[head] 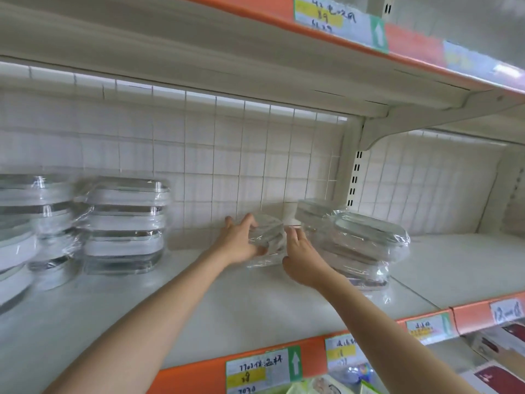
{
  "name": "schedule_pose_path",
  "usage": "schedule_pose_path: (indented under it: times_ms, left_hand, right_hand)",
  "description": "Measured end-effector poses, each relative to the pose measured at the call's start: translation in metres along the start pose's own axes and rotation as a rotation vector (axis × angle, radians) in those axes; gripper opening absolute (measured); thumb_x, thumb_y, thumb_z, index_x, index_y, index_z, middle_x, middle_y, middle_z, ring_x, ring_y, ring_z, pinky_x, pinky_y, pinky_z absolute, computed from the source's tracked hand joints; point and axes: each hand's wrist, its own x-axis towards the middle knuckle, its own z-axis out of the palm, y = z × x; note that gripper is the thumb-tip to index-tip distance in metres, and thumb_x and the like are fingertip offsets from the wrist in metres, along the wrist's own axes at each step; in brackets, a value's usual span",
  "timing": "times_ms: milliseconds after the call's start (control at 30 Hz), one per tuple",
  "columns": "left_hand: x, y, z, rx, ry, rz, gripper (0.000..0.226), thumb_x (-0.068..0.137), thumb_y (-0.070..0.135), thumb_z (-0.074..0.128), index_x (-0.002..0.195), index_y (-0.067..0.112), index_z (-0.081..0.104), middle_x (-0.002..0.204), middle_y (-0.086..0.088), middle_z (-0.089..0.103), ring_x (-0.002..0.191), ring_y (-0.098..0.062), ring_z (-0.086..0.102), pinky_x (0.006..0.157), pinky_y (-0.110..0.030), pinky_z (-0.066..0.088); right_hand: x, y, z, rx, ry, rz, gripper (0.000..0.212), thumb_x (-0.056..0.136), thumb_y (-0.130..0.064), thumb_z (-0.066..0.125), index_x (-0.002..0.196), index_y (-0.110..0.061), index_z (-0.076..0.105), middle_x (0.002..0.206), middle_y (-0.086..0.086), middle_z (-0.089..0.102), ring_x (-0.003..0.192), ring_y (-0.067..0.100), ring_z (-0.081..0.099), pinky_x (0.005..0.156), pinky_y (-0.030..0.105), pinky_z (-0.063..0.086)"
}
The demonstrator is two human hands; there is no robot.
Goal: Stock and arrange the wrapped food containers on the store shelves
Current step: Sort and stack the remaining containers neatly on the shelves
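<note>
**Two hands holding a wrapped container on a store shelf**

At the centre of the frame, the left hand (241, 240) curls its fingers over the left side of a small wrapped container (268, 238), while the right hand (299, 255) holds its right side, fingers on the plastic film. The container is clear and sits tilted, near the back of the white shelf (227, 302); what it contains cannot be made out. Just to its right stands a stack of wrapped rectangular containers (360, 245), long sides running from back left to front right. At centre left, well apart, stands a taller stack of clear containers (125, 226). Lower down, a price tag (262, 371) on the orange shelf edge bears blurred handwriting and a white up arrow.
</note>
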Motion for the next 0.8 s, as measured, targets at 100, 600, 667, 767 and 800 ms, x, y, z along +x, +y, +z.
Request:
schedule_pose_path:
  times_ms: [100, 600, 667, 767, 800]
  left_hand:
    - [-0.026, -0.015, -0.023, 0.042, -0.013, 0.019, 0.059, 0.068, 0.049, 0.075, 0.114, 0.036, 0.041, 0.099, 0.008, 0.034, 0.087, -0.011, 0.051, 0.068, -0.021, 0.035]
    - [-0.138, -0.063, -0.108, 0.261, -0.335, -0.092, 0.075, 0.068, 0.064, 0.07, 0.124, 0.029, 0.035, 0.135, 0.008, 0.034, 0.123, -0.01, 0.035, 0.096, -0.026, 0.034]
    - [-0.147, -0.058, -0.108, 0.236, -0.275, -0.095, 0.07, 0.068, 0.057, 0.075, 0.121, 0.03, 0.038, 0.128, 0.004, 0.038, 0.118, -0.012, 0.041, 0.089, -0.026, 0.036]
    - [-0.162, -0.055, -0.126, 0.113, -0.15, -0.095, 0.08, 0.066, 0.052, 0.079, 0.128, 0.031, 0.033, 0.128, 0.003, 0.034, 0.122, -0.015, 0.04, 0.097, -0.029, 0.037]
    - [-0.167, -0.053, -0.136, 0.053, -0.1, -0.083, 0.085, 0.066, 0.051, 0.079, 0.13, 0.029, 0.028, 0.132, 0.004, 0.032, 0.124, -0.014, 0.037, 0.101, -0.029, 0.035]
  right_hand:
    - [0.016, 0.002, 0.015, 0.005, -0.009, 0.046, 0.061, 0.08, 0.005, 0.042, 0.137, 0.001, 0.023, 0.14, 0.02, 0.026, 0.131, 0.035, 0.028, 0.105, 0.034, 0.026]
    - [0.012, -0.04, 0.035, -0.072, -0.097, -0.059, 0.055, 0.072, -0.05, 0.071, 0.114, -0.026, 0.046, 0.114, 0.003, 0.033, 0.116, 0.025, 0.033, 0.099, 0.039, 0.03]
    - [0.002, -0.042, 0.036, -0.031, -0.149, -0.024, 0.062, 0.07, -0.05, 0.073, 0.116, -0.025, 0.038, 0.123, 0.008, 0.039, 0.116, 0.028, 0.039, 0.098, 0.04, 0.034]
    - [-0.011, -0.051, 0.035, -0.039, -0.069, -0.024, 0.066, 0.069, -0.056, 0.072, 0.116, -0.024, 0.039, 0.123, 0.01, 0.049, 0.112, 0.027, 0.042, 0.093, 0.038, 0.038]
    - [-0.016, -0.057, 0.032, -0.005, -0.013, -0.033, 0.066, 0.067, -0.057, 0.073, 0.114, -0.023, 0.04, 0.121, 0.009, 0.05, 0.111, 0.027, 0.043, 0.091, 0.037, 0.039]
